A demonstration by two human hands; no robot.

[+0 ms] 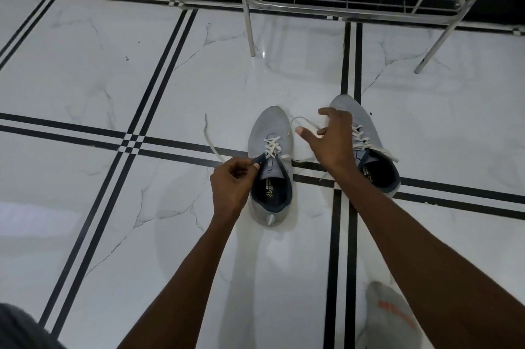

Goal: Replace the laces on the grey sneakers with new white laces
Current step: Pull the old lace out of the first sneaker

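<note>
Two grey sneakers stand upright on the floor, toes pointing away: the left sneaker [270, 166] and the right sneaker [369, 147]. Both carry loose white laces [272, 147], ends trailing.

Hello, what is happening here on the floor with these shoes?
A person is lacing two grey sneakers that stand side by side on the tiled floor. The left hand pinches the collar of the left sneaker, beside one white lace end that trails out to the left. The right hand holds the other end, which loops up in the air between the shoes. The right sneaker also carries a white lace, loose and untied. A metal rack stands behind.
</note>
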